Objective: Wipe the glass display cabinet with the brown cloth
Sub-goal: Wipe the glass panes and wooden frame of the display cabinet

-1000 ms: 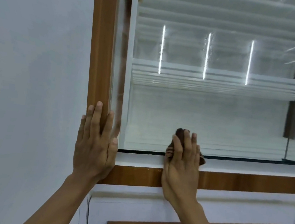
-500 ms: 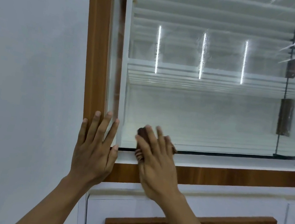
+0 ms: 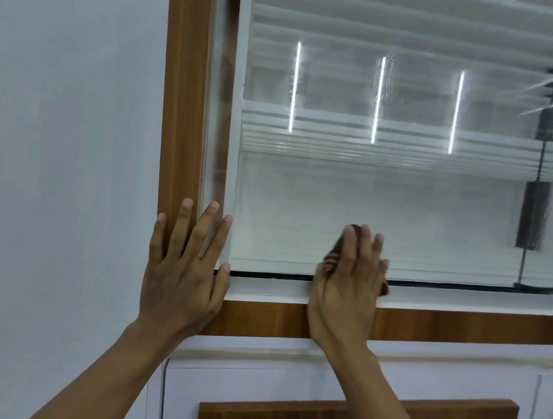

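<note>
The glass display cabinet [image 3: 406, 207] fills the upper right, with a wooden frame and white shelves behind the pane. My right hand [image 3: 347, 289] presses the brown cloth [image 3: 333, 255] flat against the bottom edge of the glass, near the pane's lower middle. Most of the cloth is hidden under my fingers; dark bits show at the left of my fingers and by my thumb side. My left hand [image 3: 184, 267] lies flat with spread fingers on the wooden left frame [image 3: 183, 95] and the pane's lower left corner, holding nothing.
A plain white wall [image 3: 58, 150] runs along the left. Below the glass are a white sill [image 3: 464, 304], a wooden rail and white lower doors with wooden trim [image 3: 348, 410]. A second glass pane with dark hinges [image 3: 534, 214] joins at the right.
My right hand with the cloth slid left along the bottom of the glass, then back right to about the middle. My left hand stayed on the frame, fingers spreading wider.
</note>
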